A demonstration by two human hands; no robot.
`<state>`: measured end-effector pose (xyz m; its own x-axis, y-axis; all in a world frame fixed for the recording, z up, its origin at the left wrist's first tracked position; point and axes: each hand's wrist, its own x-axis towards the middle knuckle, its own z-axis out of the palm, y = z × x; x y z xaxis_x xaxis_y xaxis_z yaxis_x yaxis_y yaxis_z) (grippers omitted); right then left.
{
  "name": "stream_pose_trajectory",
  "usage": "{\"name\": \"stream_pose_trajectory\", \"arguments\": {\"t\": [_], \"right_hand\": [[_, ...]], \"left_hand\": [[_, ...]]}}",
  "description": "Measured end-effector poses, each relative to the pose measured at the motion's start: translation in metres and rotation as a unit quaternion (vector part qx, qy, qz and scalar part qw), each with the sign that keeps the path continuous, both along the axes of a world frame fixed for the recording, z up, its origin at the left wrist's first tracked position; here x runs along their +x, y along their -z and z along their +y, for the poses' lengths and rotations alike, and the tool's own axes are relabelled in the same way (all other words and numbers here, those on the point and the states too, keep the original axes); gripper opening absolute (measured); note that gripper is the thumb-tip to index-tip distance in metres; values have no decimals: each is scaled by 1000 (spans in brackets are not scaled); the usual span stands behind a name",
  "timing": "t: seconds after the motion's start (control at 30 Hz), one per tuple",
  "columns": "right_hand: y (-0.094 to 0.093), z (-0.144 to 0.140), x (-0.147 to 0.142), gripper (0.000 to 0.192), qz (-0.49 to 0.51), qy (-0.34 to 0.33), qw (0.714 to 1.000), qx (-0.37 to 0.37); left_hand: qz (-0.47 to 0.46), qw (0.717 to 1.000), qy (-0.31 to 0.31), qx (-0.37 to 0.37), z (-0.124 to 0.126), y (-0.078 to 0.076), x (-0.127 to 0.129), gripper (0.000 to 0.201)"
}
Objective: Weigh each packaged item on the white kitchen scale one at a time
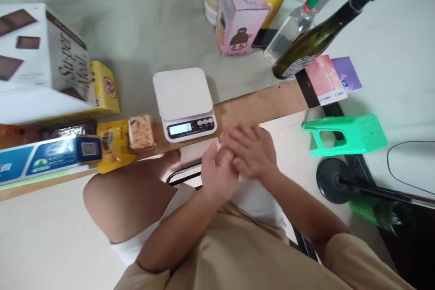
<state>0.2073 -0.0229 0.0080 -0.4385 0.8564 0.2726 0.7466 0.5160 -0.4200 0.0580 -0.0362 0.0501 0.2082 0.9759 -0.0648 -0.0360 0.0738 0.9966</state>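
I see my left hand (217,174) and my right hand (249,149) pressed together just off the near edge of the table (265,102), the right laid over the left. The right hand's fingers (234,133) lie nearly flat and loosely spread; the left hand curls under them. I cannot tell whether anything sits between the palms; nothing shows there.

The white kitchen scale (185,102) stands on the table's near edge, just beyond the hands and apart from them, its display facing me. Left of the scale along the same edge lie a small clear snack packet (141,131) and a yellow packet (113,145), touching each other. Farther back stand a pink carton (238,16) and a dark green bottle (322,34). A green plastic stool (346,133) lies tipped on the floor beyond the table's right end.
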Motion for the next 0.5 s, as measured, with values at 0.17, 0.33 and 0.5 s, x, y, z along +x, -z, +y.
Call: {"name": "stream_pose_trajectory", "arguments": {"t": [0.17, 0.33, 0.5], "right_hand": [[-7, 44, 151, 53, 25, 346, 934, 88], [-15, 62, 250, 66, 16, 493, 865, 87], [1, 79, 256, 69, 5, 500, 863, 67]], "left_hand": [[-324, 921, 198, -84, -5, 7, -15, 63], [-303, 936, 133, -119, 11, 34, -16, 58], [-303, 939, 116, -117, 15, 45, -7, 54]]}}
